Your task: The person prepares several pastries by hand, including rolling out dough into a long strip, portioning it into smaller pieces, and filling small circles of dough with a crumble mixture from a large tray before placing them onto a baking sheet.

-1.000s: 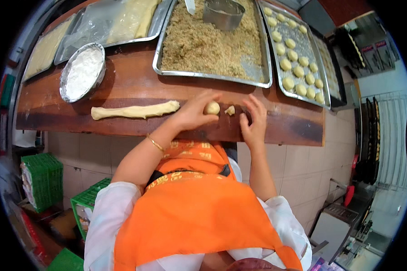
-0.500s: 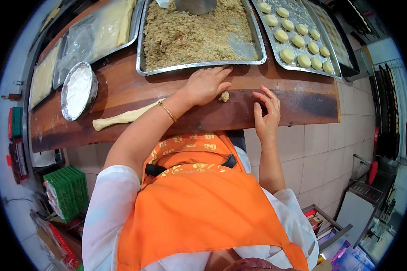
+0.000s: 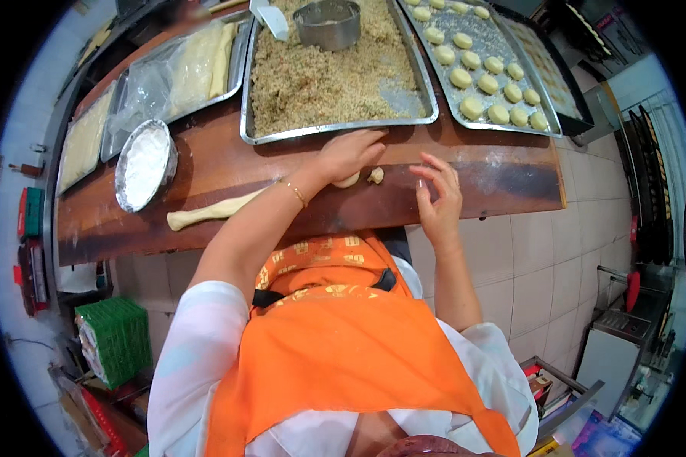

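Wooden counter (image 3: 511,184): over its front edge, right hand (image 3: 440,199) with fingers spread, empty. Just beyond, under flat, ungripping left hand (image 3: 352,157): pale dough piece (image 3: 348,182), probably soft, light, easily dented; best cupped round its sides.

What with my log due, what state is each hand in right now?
Left hand: open, palm down over a round dough piece; contact beneath is hidden.
Right hand: open, fingers slightly bent, holding nothing.
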